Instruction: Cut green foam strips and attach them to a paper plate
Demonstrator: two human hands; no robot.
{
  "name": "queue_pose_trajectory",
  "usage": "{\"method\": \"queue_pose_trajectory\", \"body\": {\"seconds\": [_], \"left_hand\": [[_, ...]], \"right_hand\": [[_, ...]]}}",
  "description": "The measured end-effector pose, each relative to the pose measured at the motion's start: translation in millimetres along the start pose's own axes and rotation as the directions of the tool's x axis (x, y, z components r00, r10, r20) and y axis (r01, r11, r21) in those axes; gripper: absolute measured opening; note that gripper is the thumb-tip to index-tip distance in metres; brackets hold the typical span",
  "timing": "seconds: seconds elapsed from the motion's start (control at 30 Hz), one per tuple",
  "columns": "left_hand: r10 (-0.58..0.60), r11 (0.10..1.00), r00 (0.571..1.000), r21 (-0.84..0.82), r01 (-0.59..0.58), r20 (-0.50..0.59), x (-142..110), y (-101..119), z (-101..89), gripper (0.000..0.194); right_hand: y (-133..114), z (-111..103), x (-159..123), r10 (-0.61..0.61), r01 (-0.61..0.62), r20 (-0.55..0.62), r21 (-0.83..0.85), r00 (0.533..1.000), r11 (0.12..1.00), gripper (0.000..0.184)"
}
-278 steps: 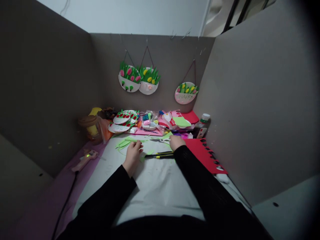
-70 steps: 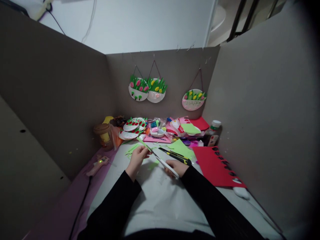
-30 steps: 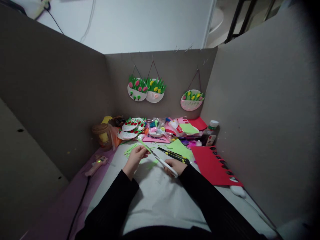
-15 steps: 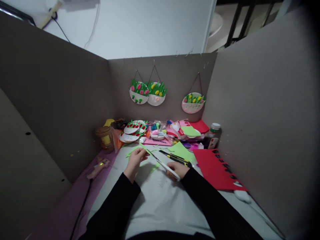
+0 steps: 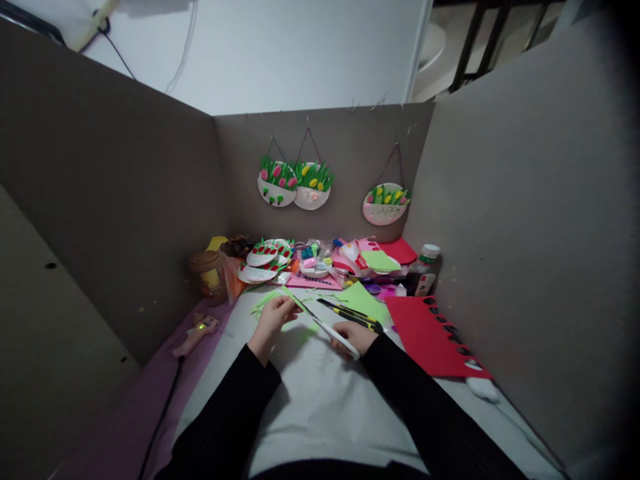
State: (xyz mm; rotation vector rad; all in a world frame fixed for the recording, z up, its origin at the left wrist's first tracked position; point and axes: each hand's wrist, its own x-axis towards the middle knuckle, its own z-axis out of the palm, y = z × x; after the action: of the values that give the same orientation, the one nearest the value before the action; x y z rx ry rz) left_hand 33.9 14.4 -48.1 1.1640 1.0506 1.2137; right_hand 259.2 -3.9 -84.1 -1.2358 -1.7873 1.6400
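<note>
My left hand (image 5: pixel 275 321) pinches a narrow light green paper strip (image 5: pixel 289 292) between thumb and fingers. White-handled scissors (image 5: pixel 333 333) are in my right hand (image 5: pixel 354 335), their blades pointing up and left to the strip beside my left fingertips. Whether the blades are closed on the paper I cannot tell. Just beyond my right hand lie black and yellow utility knives (image 5: pixel 353 316), partly over a light green paper sheet (image 5: pixel 361 300). Cut green strips (image 5: pixel 263 303) lie behind my left hand, and small green scraps rest on the white cover under the scissors.
Red paper (image 5: pixel 425 337) with cut-out edges lies at right, near a dark bottle (image 5: pixel 424 272). A pink glue gun (image 5: pixel 197 335) with a lit light and black cord is at left. Decorated paper plates (image 5: pixel 260 261) and craft packets line the back; grey panels (image 5: pixel 320 223) enclose three sides.
Earlier my right hand was at the scissors lying on the table; now it holds them raised, and my left hand has taken a green strip. Over the last second the hands hardly moved.
</note>
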Motion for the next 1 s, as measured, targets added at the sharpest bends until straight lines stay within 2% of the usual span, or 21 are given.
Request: {"method": "queue_pose_trajectory", "body": {"seconds": [0.27,0.53,0.8,1.0], "left_hand": [[-0.023,0.999,0.995,-0.041,0.019,-0.096,3.5,0.1,-4.8,0.026],[-0.014,1.000,0.999,-0.014,0.014,-0.030,0.5,-0.1,-1.2,0.023],[-0.013,1.000,1.000,-0.007,0.013,0.009,-2.2,4.0,-1.2,0.026],[-0.006,1.000,0.999,-0.023,0.005,-0.047,-0.3,2.8,-3.5,0.028]], "right_hand": [[8.4,1.1,4.9,-0.011,0.011,-0.022,0.001,1.000,1.000,0.013],[2.5,2.5,0.7,-0.016,0.016,-0.003,0.036,1.000,0.999,0.017],[0.3,2.4,-0.4,-0.030,0.030,-0.017,0.008,0.999,1.000,0.010],[4.3,2.9,1.6,-0.014,0.014,-0.019,0.001,1.000,1.000,0.012]]}}
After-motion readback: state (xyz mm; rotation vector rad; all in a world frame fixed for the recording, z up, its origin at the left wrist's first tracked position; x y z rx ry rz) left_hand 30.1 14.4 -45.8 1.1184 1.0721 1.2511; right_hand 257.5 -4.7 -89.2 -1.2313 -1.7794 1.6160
